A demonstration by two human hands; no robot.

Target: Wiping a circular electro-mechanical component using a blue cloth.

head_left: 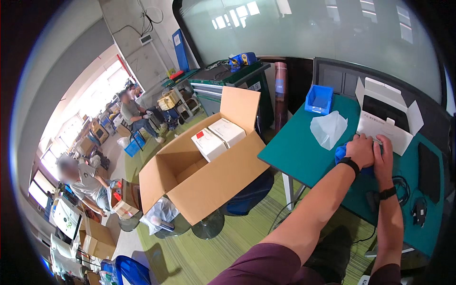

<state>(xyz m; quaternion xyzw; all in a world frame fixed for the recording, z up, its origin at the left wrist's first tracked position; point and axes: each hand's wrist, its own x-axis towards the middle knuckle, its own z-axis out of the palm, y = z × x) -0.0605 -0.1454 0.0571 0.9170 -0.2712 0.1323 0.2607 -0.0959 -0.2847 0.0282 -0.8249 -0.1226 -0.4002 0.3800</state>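
On the green table (pixel 294 154), near the open white box (pixel 375 129), the blue thing (pixel 339 153) is lying mostly under your two hands. Your left hand (pixel 359 149) is bending its fingers over the top. Your right hand (pixel 382 156) is standing close beside it, fingers bent too. The hands are hiding the grip, so I cannot tell how far the fingers are opening or how tightly they are holding. I am guessing the blue thing is light, since it is nearly hiding under your hands. Soft or hard, slippery or easily broken, I cannot tell, so you are best off squeezing gently. Holding both sides low down is looking safest. The thin bag (pixel 328 129) is lying nearby, apart from your hands.
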